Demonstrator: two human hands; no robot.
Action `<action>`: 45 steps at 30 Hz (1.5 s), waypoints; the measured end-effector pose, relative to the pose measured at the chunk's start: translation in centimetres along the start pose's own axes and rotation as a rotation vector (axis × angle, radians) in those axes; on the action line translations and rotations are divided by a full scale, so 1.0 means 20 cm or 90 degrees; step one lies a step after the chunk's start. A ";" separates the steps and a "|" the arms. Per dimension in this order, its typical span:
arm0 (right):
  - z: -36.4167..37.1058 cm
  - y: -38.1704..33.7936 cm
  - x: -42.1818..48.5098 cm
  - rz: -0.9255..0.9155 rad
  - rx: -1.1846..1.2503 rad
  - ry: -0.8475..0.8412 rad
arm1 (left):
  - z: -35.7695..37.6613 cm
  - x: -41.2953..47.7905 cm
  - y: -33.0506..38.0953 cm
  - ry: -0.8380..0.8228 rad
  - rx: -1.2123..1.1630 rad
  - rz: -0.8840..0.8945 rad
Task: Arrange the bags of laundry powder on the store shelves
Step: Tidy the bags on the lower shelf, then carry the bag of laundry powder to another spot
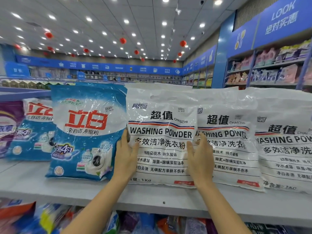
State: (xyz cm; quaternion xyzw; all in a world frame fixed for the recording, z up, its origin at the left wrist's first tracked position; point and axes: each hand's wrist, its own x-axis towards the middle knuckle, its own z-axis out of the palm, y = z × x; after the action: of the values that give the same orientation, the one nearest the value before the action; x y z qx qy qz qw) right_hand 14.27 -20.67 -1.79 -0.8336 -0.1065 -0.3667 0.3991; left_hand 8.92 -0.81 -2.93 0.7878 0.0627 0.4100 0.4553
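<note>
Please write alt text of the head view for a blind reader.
The left hand and right hand grip the sides of a white washing powder bag standing on a grey shop shelf. A blue bag stands left of it, similar white bags right.

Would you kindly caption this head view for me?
Left hand and right hand hold a white washing powder bag on a shop shelf.

Slim forearms, bare down to the frame edge (about 6 o'clock), end in a bare left hand [125, 156] and right hand [200, 157].
</note>
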 end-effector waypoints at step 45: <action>2.01 -3.13 -1.71 0.002 0.792 -0.482 | -4.57 -0.75 -1.26 0.607 0.181 -0.168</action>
State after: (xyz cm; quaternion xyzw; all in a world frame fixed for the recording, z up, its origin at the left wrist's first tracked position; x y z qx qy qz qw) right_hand -18.22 54.42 -5.49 -0.5221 -0.4247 0.0761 0.7357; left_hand -58.30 67.50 -8.34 0.5527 0.4173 0.6501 0.3125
